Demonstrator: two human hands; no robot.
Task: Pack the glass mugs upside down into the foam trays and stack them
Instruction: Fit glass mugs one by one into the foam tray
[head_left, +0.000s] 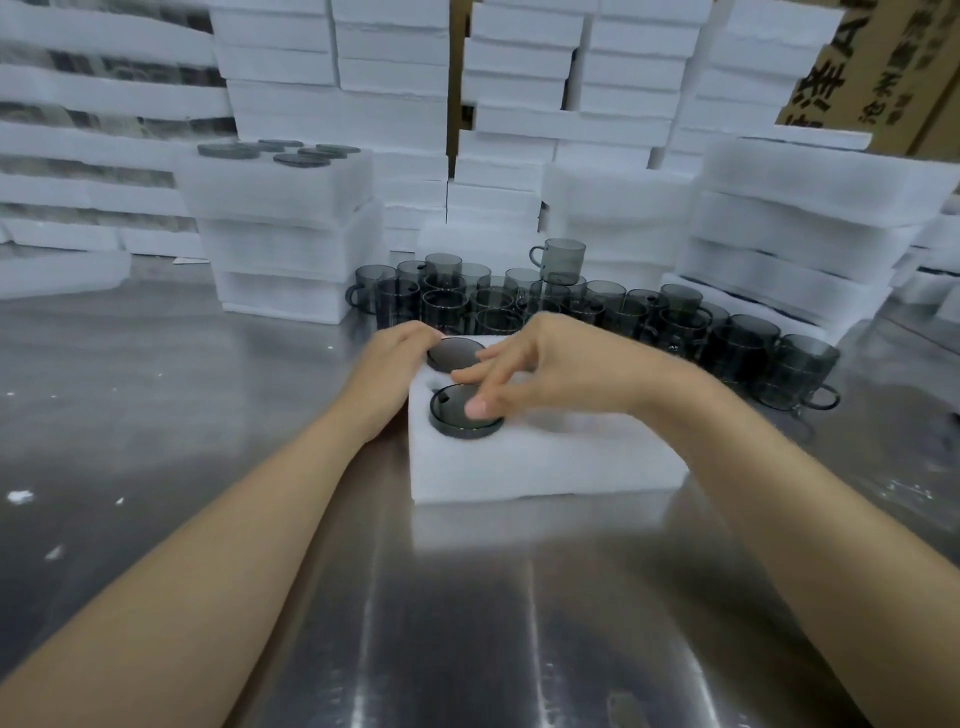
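A white foam tray (545, 462) lies on the steel table in front of me. Two smoky grey glass mugs sit upside down in its left holes: the near mug (457, 423) and the far mug (454, 353), only their bases showing. My right hand (535, 369) reaches over the tray, its thumb and fingertips resting on the near mug's base. My left hand (395, 364) lies against the tray's left side, fingers touching the far mug's rim. Behind the tray stands a cluster of loose grey mugs (571, 306).
A stack of foam trays (285, 239) at back left carries a filled tray with mug bases showing. More foam stacks (789, 234) rise at the right and along the back. A cardboard box (883, 62) is at top right. The steel table (467, 597) spreads toward me.
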